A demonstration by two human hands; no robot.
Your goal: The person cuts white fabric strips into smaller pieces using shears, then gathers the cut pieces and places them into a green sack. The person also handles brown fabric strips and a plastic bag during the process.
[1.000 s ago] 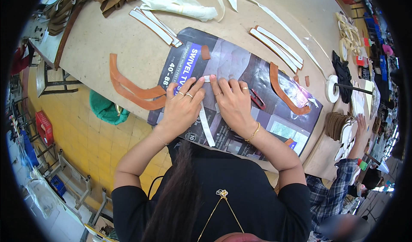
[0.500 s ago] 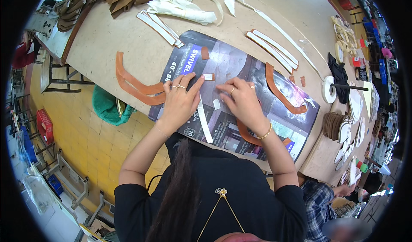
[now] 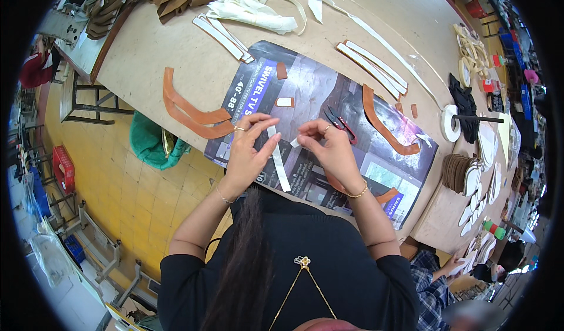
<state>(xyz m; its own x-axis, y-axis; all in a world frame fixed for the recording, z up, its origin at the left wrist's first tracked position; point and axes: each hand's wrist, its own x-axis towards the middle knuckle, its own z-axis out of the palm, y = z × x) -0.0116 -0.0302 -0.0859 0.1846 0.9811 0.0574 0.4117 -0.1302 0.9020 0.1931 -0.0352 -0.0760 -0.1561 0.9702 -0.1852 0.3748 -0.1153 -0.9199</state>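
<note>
Above a printed cardboard sheet [image 3: 317, 84], my right hand [image 3: 332, 152] pinches a small white piece [image 3: 295, 142] between thumb and fingertips. My left hand [image 3: 248, 155] has its fingers apart and holds nothing, close to a narrow white strip [image 3: 281, 166] lying on the sheet. Just beyond the fingertips rests a small brown leather piece [image 3: 278, 102] with a white patch [image 3: 285, 102] on it. Another small brown piece [image 3: 281, 71] lies farther up. Thread snips [image 3: 342, 124] with red handles sit beyond my right hand. A curved brown strip [image 3: 386, 196] is partly hidden under my right forearm.
Curved brown leather strips [image 3: 187, 117] lie at the left, with another [image 3: 376, 122] at the right. Narrow white-faced strips [image 3: 373, 69] and a white cloth bundle [image 3: 252, 12] are at the back. A white tape roll [image 3: 450, 122] stands right; a person's plaid sleeve [image 3: 429, 278] shows lower right.
My left hand has lifted off the leather piece and drawn back, uncovering its white patch. My right hand has picked up the small white piece and the snips now show beyond it.
</note>
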